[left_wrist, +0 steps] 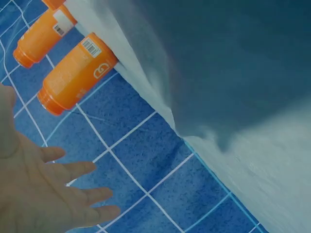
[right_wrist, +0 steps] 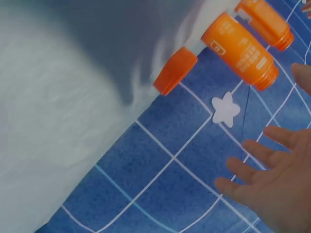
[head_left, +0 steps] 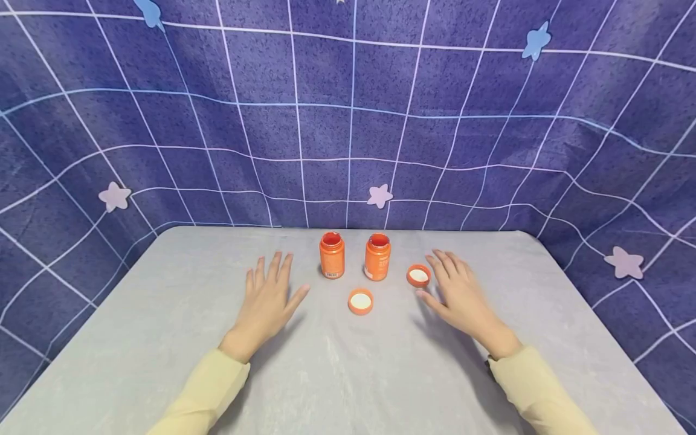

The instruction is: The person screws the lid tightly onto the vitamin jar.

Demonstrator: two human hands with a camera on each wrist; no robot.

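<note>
- The landmark is the right-hand orange plastic bottle (head_left: 377, 264) with pale printing, standing upright and uncapped near the far edge of the pale grey worktop (head_left: 337, 374).
- Just left of that bottle, apart from it, stands the left-hand orange plastic bottle (head_left: 332, 261), also upright, its threaded mouth bare.
- The front round orange cap (head_left: 360, 301) lies on the person's side of the landmark and slightly to its left, white inside facing up.
- The right round orange cap (head_left: 418, 275) lies right of the landmark, a little nearer the person, also white inside up. Neither cap touches a bottle.
- The left hand (head_left: 265, 308) is left of the landmark, beyond the left-hand orange plastic bottle; its fingers are released, spread and empty.
- The right hand (head_left: 461, 296) is right of the landmark, just past the right round orange cap. Its fingers are extended and released, grasping nothing; both hands appear raised above the worktop.
- The step in hand looks like a pause between grasps, with both caps off and both bottles uncapped.
- A next move on the right round orange cap would call for a short reach inward and down, then a pinch at its rim; either bottle would need a longer reach and fingers curled round its side.
</note>
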